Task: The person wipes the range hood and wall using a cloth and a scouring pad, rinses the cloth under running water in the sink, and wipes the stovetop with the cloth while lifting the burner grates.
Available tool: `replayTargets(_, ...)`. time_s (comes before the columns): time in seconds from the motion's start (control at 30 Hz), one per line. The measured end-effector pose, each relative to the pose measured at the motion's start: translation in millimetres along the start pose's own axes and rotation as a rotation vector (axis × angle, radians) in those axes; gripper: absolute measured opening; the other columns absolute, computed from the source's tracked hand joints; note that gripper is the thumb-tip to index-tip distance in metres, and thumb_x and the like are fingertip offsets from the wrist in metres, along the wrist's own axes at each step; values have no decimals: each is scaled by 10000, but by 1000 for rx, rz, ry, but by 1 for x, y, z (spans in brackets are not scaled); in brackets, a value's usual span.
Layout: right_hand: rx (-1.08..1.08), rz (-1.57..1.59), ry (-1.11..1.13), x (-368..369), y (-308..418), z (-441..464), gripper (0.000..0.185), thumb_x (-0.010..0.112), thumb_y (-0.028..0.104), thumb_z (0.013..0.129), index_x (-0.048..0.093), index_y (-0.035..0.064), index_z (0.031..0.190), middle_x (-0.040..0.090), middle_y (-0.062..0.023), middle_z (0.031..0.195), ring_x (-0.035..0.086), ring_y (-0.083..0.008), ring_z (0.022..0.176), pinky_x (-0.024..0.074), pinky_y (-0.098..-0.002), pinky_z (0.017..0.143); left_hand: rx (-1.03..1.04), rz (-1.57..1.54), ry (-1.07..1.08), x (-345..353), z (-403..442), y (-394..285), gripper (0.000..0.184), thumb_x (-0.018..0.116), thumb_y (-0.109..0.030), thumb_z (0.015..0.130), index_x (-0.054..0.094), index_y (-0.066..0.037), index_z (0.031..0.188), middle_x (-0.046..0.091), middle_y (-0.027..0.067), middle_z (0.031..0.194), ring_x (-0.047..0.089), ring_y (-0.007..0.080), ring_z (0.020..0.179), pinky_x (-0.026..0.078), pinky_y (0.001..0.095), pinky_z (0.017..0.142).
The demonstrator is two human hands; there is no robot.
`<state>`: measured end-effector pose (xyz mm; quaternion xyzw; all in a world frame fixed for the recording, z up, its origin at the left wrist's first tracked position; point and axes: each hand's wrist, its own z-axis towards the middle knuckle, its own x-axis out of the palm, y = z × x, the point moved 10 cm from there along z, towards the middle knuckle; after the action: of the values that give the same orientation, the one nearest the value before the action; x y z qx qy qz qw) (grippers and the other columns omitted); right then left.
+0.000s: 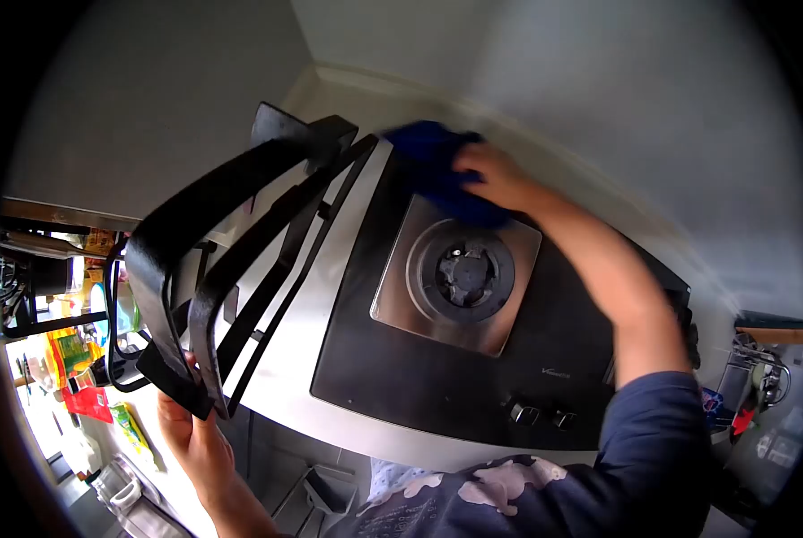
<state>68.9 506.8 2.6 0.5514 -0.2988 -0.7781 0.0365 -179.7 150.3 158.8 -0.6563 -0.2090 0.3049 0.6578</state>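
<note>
My left hand [199, 448] is closed around the lower end of a black metal rack [155, 238], which is held up off the counter at the left. The rack has wide curved bands and thinner bars. At the back of the black gas stove [401, 377], my right hand [502, 177] presses a dark blue cloth [428, 148] onto the surface; both are slightly blurred. The cloth reaches the upper edge of a square steel plate [397, 291]. A round burner [467, 273] sits in the middle of that plate, with no pan support over it.
Two control knobs [525, 413] are at the stove's front edge. A pale counter [294, 359] borders the stove, with a grey wall [545, 72] behind. Colourful packets [83, 403] lie at the far left. Metal utensils [760, 359] hang at the right.
</note>
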Motion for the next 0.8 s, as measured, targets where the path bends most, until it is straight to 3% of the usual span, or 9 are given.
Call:
replayTargets(0.1,214,-40,134,-26,-16,-86,286,689,90,615,575,91,877,522,-85,972,473,-305,949,387,-409,802,-75,44,-34,-16,3,17,494,636,-258,811,486,33,1181,532,124,1148,474,216,1110,310,334,977)
replayTargets(0.23,177,-61,156,-11,-5,-55,296,693,106,624,578,99,897,526,-83,973,470,-306,962,394,-410,806,-44,89,-36,-13,7,12,494,636,-251,811,483,35,1184,533,128,1147,471,218,1120,304,346,991)
replayTargets(0.33,108,-122,42,23,9,29,302,680,145,664,588,133,951,535,-74,992,478,-306,966,408,-422,809,17,16,-65,-2,8,2,426,580,-40,819,433,60,1206,533,140,1185,542,123,964,402,212,817)
replayTargets(0.4,102,-128,23,35,24,63,296,678,167,679,593,149,962,538,-71,1002,485,-307,970,415,-424,812,22,119,-44,4,8,2,457,601,-207,832,470,42,1192,534,130,1137,476,215,1114,298,357,1004)
replayTargets(0.47,89,-96,-9,32,27,60,283,685,185,692,602,135,958,542,-80,1023,487,-309,997,416,-425,825,0,97,-5,7,10,5,439,587,-190,839,468,40,1194,536,132,1136,477,215,1112,302,355,1000)
replayTargets(0.6,205,-84,-84,-12,0,-55,378,681,132,696,588,125,1063,479,-141,1222,427,-330,1146,356,-417,966,-37,32,44,7,14,8,383,551,-135,856,468,29,1192,543,133,1133,480,207,1109,314,348,987)
replayTargets(0.7,477,-147,-15,-58,-10,-157,732,644,90,707,328,187,1361,371,-178,1336,339,-351,1239,299,-420,1024,-49,7,28,-2,18,11,370,549,-126,853,476,21,1184,545,130,1133,480,204,1112,307,350,994)
replayTargets(0.77,557,-194,-5,-68,-16,-202,725,625,107,725,302,150,1373,380,-221,1317,372,-367,1218,311,-420,1011,6,-27,46,0,21,1,376,559,12,811,458,32,1172,570,103,1086,550,115,938,414,194,790)
replayTargets(0.8,578,-218,-40,-64,-24,-202,709,621,113,737,305,148,1371,384,-222,1315,373,-368,1217,318,-420,1004,17,-50,73,-4,22,2,414,572,-11,809,443,36,1200,547,131,1157,537,147,1014,413,212,822)
